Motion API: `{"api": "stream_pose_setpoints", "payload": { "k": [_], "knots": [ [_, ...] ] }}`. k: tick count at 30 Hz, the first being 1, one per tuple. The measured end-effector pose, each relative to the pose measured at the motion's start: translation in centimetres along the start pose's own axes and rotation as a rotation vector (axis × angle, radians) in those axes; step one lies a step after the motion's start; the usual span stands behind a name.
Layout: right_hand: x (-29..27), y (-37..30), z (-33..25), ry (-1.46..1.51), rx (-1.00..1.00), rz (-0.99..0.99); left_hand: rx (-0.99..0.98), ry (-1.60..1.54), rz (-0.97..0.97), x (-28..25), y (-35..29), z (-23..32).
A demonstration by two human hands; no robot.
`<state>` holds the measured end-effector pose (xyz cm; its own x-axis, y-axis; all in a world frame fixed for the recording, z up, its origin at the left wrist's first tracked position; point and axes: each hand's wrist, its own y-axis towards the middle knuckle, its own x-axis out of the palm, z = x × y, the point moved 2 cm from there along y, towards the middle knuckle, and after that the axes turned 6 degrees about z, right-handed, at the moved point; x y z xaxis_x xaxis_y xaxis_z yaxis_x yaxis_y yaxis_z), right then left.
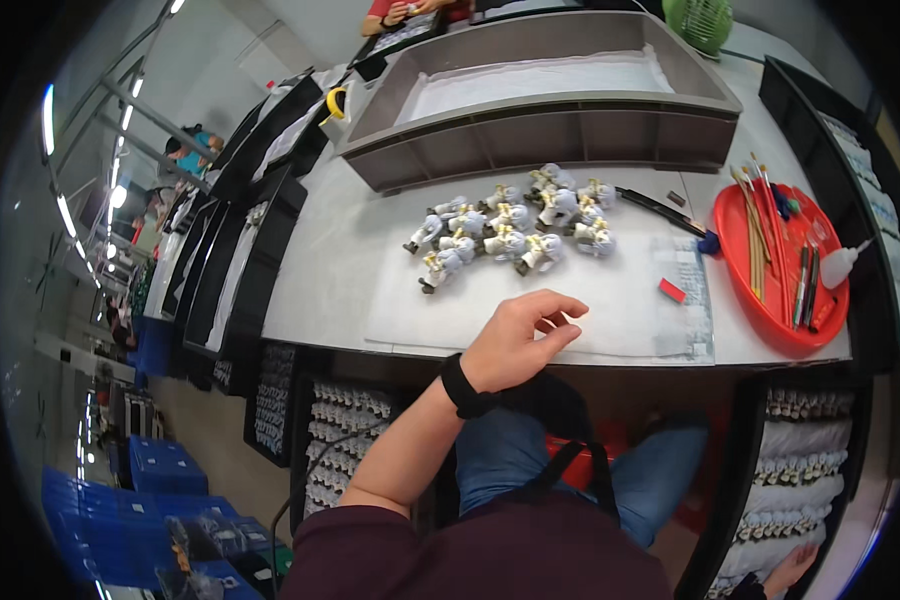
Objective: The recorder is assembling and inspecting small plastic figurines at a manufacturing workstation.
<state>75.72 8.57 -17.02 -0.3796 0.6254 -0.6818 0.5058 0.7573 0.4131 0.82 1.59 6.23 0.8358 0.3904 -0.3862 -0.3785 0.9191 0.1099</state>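
A: How is the left hand (pixel 517 340) disposed?

B: It lies over the near edge of the desk (pixel 315 275), thumb and forefinger apart, the other fingers curled. A black band (pixel 462 388) encircles its wrist.

A: And the figurines (pixel 508 241)?

B: With the left hand as the clock's centre, a cluster of small white-and-grey specimens lies at 12 o'clock on a white sheet (pixel 420 325). Farther out, also at 12 o'clock, stands a grey bin (pixel 550 138).

A: The right hand (pixel 790 568)?

B: Between 4 and 5 o'clock, at the lower rows of a black tray (pixel 738 480) bearing similar figurines. Whether its fingers are clamped on one cannot be told.

A: What occupies the right of the desk?

B: Between 2 and 3 o'clock, a red bowl (pixel 785 343) holds paintbrushes (pixel 753 235), pens (pixel 802 285) and a white squeeze bottle (pixel 838 266). A red block (pixel 672 290) lies nearer the left hand. Between 1 and 2 o'clock, a slim black tool (pixel 660 208) lies beside the cluster.
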Motion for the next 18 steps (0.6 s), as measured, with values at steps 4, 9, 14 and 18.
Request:
{"api": "stream_pose_setpoints", "payload": {
  "k": [4, 9, 14, 18],
  "knots": [
    [1.7, -3.8, -24.6, 0.341, -0.01, -0.368, 0.297, 0.605, 0.168, -5.1, 2.6, -0.2],
    [5.7, -9.7, -40.4, 0.792, -0.251, -0.706, 0.057, 1.19, 0.263, -10.1, 3.1, -1.6],
    [7.3, -14.9, -50.6, 0.961, -0.383, -0.939, 0.014, 0.856, 0.301, -10.8, 1.8, -1.9],
    [8.2, -18.4, -56.1, 0.983, -0.558, -1.048, -0.132, -0.376, 0.217, -6.7, 0.7, -1.0]
  ]
}}
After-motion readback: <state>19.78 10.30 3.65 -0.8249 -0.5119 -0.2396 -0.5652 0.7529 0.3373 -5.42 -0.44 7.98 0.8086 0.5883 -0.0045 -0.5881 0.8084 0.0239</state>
